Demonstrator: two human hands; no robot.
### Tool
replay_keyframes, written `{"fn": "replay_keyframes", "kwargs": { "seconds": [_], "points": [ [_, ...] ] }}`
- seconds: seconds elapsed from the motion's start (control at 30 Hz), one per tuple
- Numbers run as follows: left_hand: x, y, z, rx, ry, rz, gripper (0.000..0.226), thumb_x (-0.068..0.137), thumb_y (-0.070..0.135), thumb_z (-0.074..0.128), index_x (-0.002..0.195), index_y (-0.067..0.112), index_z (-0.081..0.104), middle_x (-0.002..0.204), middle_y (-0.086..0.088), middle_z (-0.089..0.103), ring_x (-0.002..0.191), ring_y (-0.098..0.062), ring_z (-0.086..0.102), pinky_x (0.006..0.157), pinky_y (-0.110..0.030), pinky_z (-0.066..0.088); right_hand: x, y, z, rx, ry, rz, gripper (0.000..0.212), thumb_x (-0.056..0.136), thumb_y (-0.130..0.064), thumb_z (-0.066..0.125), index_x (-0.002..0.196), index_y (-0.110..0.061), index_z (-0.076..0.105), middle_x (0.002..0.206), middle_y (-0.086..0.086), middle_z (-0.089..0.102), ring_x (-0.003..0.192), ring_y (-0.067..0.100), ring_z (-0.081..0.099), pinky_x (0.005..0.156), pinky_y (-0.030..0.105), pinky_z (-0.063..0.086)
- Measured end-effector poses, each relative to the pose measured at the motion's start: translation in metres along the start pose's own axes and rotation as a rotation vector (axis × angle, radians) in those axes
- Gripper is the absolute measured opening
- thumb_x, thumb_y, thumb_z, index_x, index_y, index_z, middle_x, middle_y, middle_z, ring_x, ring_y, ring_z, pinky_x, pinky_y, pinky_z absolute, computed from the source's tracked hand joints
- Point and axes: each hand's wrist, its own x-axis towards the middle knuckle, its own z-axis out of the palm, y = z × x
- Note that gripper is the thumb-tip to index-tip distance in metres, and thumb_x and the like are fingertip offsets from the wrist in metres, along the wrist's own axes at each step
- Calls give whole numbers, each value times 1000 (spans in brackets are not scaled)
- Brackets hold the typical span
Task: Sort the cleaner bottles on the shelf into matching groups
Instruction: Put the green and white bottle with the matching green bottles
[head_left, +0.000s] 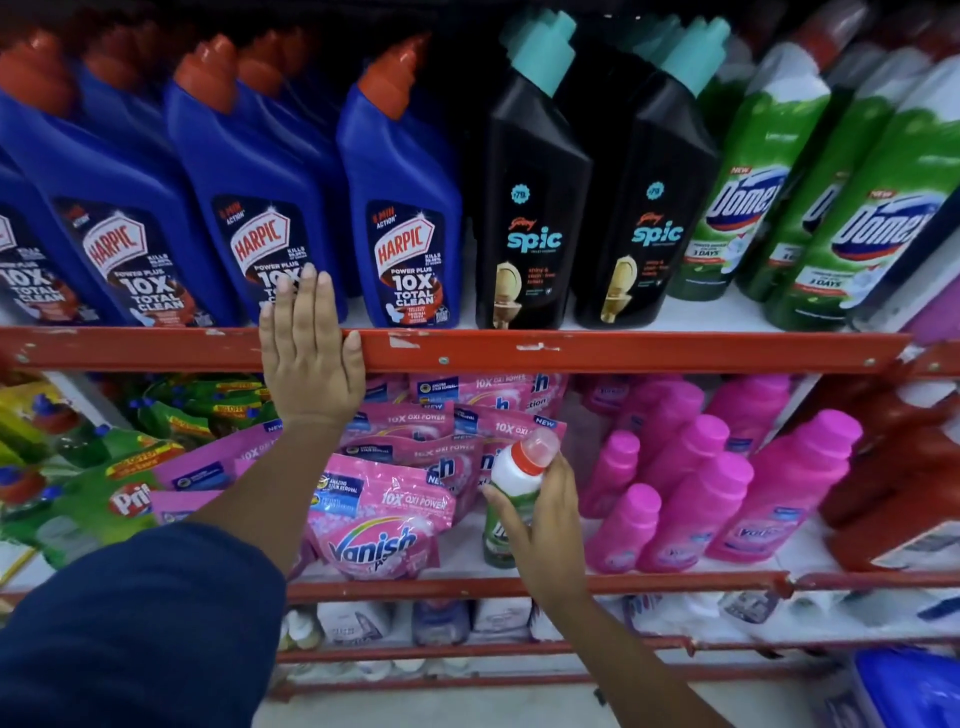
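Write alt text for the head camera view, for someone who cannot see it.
A person's right hand holds a small green and white bottle in front of a shop shelf's pink pouches and pink bottles, while the left hand rests flat on the red shelf rail. Above stand blue bottles, black bottles and green bottles in groups.

pink vanish pouches – green pouches beside them, lower shelf.
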Motion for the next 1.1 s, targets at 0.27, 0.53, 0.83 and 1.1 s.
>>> {"fn": "replay_keyframes", "kwargs": {
  "seconds": [0.27,0.53,0.83,1.1],
  "points": [
    [1,1,-5,-11,-51,-5,54,104,32,20,150,3,23,152,-16,31,148,-15,0,120,-37,2,-3,-2,-3,-76,18,-51,69,90,-56,50,133,-3,38,122,13,49,114,24,48,97,44,46],
    [7,5,-22,-72,-232,-32,58,105,38,18,152,4,15,157,-14,22,148,-14,-5,120,-35,-5,10,-45,-58,-81,244,-212,57,91,-48,55,125,-4,44,117,9,50,106,15,43,92,30,40],
    [18,7,-42,-138,-425,-55,64,103,46,14,152,5,15,160,-8,13,148,-20,5,121,-35,0,63,-121,-157,-69,480,-467,48,90,-46,56,108,-1,49,101,9,50,93,21,46,82,42,44],
    [-24,-7,-56,-149,-562,-24,66,103,48,12,152,4,16,160,-9,14,148,-21,9,120,-35,2,115,-137,-195,-77,546,-575,48,91,-47,53,95,0,47,92,8,45,87,21,41,80,39,40]
  ]
}}
